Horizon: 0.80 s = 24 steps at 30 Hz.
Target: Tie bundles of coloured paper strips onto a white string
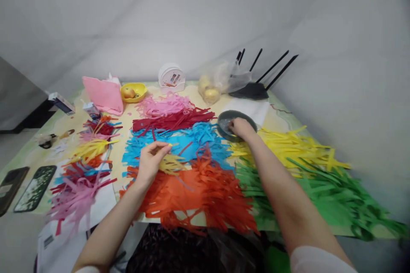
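Observation:
My left hand (153, 160) pinches one end of a pale yellow fringed paper strip (171, 164), whose cut strands hang over the blue fringed paper (181, 147) and orange fringed paper (188, 190). Further right, my right hand (241, 128) reaches into a dark round bowl (230, 137), fingers closed together at its inside. Whatever lies between those fingertips is hidden; something clear or whitish shows in the bowl beside them. Stacks of red fringed paper (169, 120) and pink fringed paper (166, 104) lie beyond the blue one.
Yellow fringes (297, 149) and green fringes (333, 196) spread rightward. Multicoloured tassels (77, 196) lie left, near two phones (35, 190). Behind stand a pink tablet case (104, 95), a yellow bowl (141, 89) with fruit, bagged fruit (211, 93) and a black router (250, 91).

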Available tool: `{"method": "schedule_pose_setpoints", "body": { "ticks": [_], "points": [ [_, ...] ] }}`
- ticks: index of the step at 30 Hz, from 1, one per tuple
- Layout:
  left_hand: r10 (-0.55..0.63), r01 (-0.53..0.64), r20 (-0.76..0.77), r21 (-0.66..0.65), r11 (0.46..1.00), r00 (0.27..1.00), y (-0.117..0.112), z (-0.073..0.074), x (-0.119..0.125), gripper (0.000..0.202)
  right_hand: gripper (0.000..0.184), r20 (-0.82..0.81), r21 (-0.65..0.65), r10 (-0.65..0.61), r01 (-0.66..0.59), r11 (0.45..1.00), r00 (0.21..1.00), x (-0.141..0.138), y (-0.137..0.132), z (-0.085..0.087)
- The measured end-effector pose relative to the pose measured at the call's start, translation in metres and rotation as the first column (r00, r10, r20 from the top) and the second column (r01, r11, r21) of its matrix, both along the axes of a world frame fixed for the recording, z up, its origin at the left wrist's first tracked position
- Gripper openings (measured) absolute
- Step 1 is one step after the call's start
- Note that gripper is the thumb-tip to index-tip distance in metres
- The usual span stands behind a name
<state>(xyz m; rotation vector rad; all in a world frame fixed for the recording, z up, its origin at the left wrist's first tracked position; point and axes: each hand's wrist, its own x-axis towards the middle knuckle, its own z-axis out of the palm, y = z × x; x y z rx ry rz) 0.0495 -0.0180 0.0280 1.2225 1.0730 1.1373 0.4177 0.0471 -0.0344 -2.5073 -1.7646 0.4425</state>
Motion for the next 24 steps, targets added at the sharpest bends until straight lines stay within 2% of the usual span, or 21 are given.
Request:
{"method": "schedule_pose_setpoints", "body": {
  "ticks": [4,7,10,12,13,14,16,18,21,24],
  "points": [
    [-0.026,0.026,-0.003,0.035,0.999,1.000,0.000,-0.001,-0.003,0.025,0.027,-0.036,0.063,-0.027,0.029,0.998,0.999,0.001,-0.006,0.010],
    [-0.038,0.038,-0.011,0.051,0.998,0.999,-0.001,-0.002,-0.007,0.026,0.021,-0.075,0.226,-0.061,0.077,0.971,0.995,-0.007,-0.014,0.029],
    [-0.031,0.031,0.006,0.025,0.999,1.000,-0.003,-0.001,-0.010,0.026,0.029,-0.151,0.408,-0.028,0.088,0.909,0.988,-0.041,-0.034,0.053],
    [-0.023,0.022,0.019,0.021,1.000,1.000,-0.007,0.001,-0.011,0.025,0.030,-0.266,0.501,0.112,0.038,0.865,0.958,-0.080,-0.055,0.067],
    [-0.024,0.023,0.023,0.024,0.999,0.999,-0.009,0.002,-0.011,0.025,0.028,-0.437,0.585,0.263,0.049,0.809,0.860,-0.103,-0.068,0.072],
    [-0.029,0.028,0.026,0.030,0.999,0.999,-0.011,0.003,-0.011,0.025,0.027,-0.566,0.615,0.390,0.057,0.787,0.726,-0.126,-0.080,0.076],
    [-0.044,0.043,0.028,0.044,0.998,0.999,-0.017,0.007,-0.010,0.025,0.025,-0.724,0.585,0.459,0.106,0.804,0.515,-0.168,-0.103,0.081],
    [-0.053,0.051,0.030,0.058,0.997,0.998,-0.024,0.010,-0.011,0.024,0.027,-0.819,0.518,0.442,0.138,0.844,0.366,-0.198,-0.117,0.082],
    [-0.055,0.052,0.027,0.074,0.996,0.998,-0.032,0.016,-0.014,0.023,0.033,-0.880,0.450,0.406,0.160,0.879,0.246,-0.220,-0.125,0.080],
    [-0.054,0.055,-0.013,0.100,0.993,0.998,-0.036,0.018,-0.018,0.022,0.035,-0.887,0.447,0.409,0.179,0.876,0.213,-0.228,-0.126,0.078]
  ]
}}
